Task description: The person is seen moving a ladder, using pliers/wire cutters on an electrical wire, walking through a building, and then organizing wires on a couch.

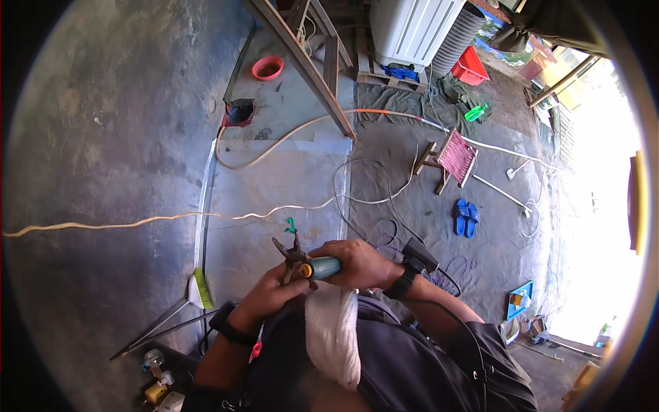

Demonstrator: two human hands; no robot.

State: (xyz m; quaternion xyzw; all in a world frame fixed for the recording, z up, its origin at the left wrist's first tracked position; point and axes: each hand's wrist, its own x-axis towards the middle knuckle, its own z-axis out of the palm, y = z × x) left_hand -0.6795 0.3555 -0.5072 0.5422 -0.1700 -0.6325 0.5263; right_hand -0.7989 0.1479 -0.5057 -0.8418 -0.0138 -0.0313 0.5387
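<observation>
Holding pliers [293, 255], L hand [276, 295] is above grey flr [434, 220] w/ 2 slippers [460, 218]

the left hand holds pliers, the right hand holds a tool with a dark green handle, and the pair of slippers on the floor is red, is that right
Not quite: the slippers on the floor are blue, as the head view shows. The left hand does hold pliers, and the right hand the green-handled tool.

Dark short-sleeved shirt [425, 364] on this person, black wrist straps [403, 282], boxy black module [420, 255], black cable [475, 347] along the right forearm [439, 301]!
</observation>
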